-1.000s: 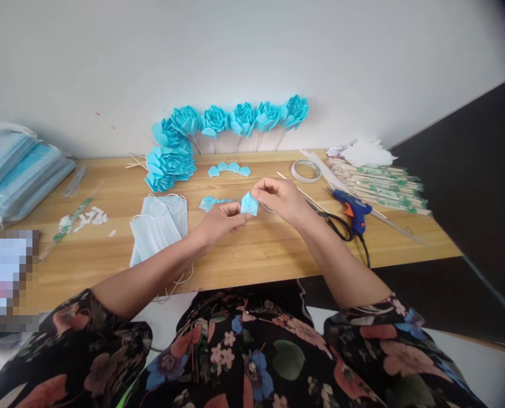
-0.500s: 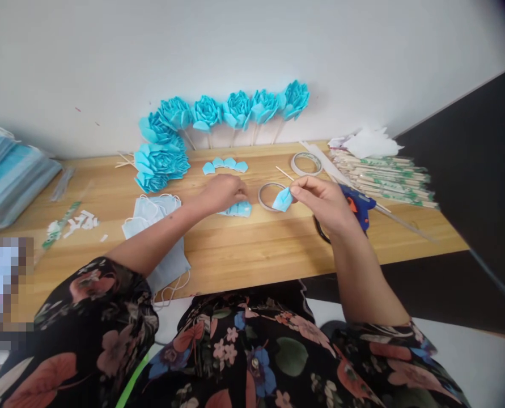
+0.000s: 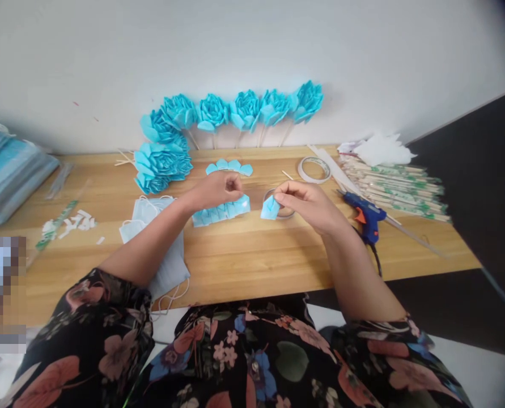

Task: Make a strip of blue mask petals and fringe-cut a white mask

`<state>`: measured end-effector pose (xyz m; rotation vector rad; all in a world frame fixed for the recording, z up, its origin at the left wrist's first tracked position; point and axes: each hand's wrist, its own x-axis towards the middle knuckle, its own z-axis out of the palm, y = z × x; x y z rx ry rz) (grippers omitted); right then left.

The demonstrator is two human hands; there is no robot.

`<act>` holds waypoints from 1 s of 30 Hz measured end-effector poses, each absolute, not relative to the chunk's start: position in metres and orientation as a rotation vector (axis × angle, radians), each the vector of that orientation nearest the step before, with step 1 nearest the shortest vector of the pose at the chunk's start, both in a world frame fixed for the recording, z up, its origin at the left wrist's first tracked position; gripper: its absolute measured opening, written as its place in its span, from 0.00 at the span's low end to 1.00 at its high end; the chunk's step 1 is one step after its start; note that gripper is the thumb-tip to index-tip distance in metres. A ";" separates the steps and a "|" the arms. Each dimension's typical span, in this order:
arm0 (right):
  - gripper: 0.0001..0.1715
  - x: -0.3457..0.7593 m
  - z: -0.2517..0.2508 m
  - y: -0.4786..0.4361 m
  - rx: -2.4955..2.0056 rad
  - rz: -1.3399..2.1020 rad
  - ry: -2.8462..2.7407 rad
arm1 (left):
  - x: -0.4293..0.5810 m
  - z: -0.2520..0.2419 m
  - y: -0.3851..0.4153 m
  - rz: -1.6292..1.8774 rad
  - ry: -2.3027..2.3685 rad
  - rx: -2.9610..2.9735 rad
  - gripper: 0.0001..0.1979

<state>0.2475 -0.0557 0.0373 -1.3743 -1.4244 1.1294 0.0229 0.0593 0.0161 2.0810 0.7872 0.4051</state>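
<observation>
My right hand (image 3: 305,203) pinches a small light-blue petal (image 3: 270,209) of soft fabric-like material by its upper edge. The petal hangs in front of a roll of tape (image 3: 287,214). My left hand (image 3: 222,190) is closed, fingers curled, just above a row of folded blue pieces (image 3: 218,213) on the table. Whatever its fingertips hold, if anything, I cannot make out. Behind it lies a short arc of loose blue petals (image 3: 229,166). A blue glue gun (image 3: 366,215) rests right of my right hand.
Finished blue flowers on sticks (image 3: 246,110) lean along the wall. Face masks (image 3: 167,266) lie by my left forearm. Wrapped chopsticks (image 3: 400,190) and another tape roll (image 3: 314,169) are at the right. White scraps (image 3: 80,222) and a mask stack (image 3: 16,175) are left.
My right hand has moved left with the petal, closer to my left hand. The left hand sits slightly further left, and more of the folded row shows. The view has shifted a little.
</observation>
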 end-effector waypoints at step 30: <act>0.14 0.250 0.006 -0.101 -1.736 0.225 -2.140 | 0.024 -0.015 0.060 0.429 0.781 2.050 0.13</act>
